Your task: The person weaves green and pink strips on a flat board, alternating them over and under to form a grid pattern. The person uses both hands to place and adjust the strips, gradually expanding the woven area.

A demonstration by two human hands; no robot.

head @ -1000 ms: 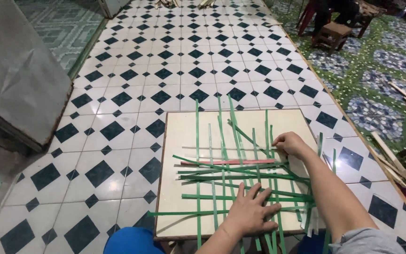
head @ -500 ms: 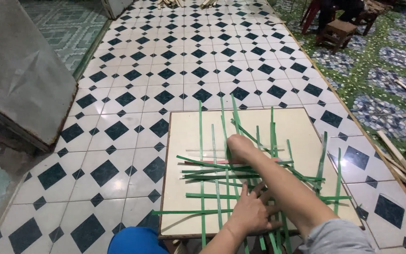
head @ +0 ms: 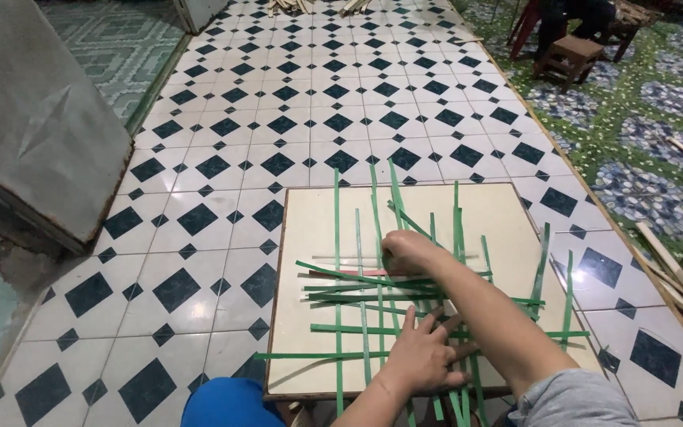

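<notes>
Leftward since before, my right hand (head: 406, 251) now pinches the green strips (head: 373, 292) mid-board (head: 310, 229); left hand (head: 420, 356) presses flat, fingers spread. Weave barely begun, most strips loose.

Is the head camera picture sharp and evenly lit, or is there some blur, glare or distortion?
Head view: mostly sharp; the right hand on the thin green weaving strips is slightly soft. Light is even, with soft shadows and faint sheen on the cream square board. The patterned floor tiles curve slightly toward the edges.
</notes>
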